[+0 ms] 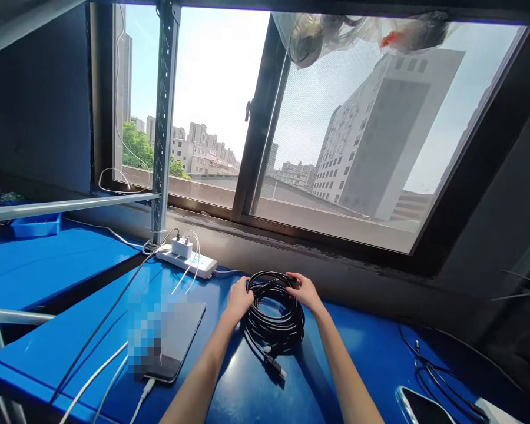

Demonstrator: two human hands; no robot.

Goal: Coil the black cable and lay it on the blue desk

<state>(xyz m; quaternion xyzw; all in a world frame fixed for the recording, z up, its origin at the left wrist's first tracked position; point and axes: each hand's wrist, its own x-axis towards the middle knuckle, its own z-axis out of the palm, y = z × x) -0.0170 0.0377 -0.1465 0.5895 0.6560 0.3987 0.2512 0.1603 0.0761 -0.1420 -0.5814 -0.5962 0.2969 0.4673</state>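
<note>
You had the coiled black cable (274, 312) lying on the blue worktop (371, 353) at centre frame, below the window, its loops gathered so they stayed stacked. Your left hand (239, 298) and right hand (304, 291) were both curled closed around the coil's far rim, one each side.

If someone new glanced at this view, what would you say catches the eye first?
Centre stage, the left hand and right hand grip the far side of a coiled black cable lying on the blue table. Behind it, a wide window shows bright sky and tall buildings. Left of the coil lie a tablet and a white power strip.
</note>
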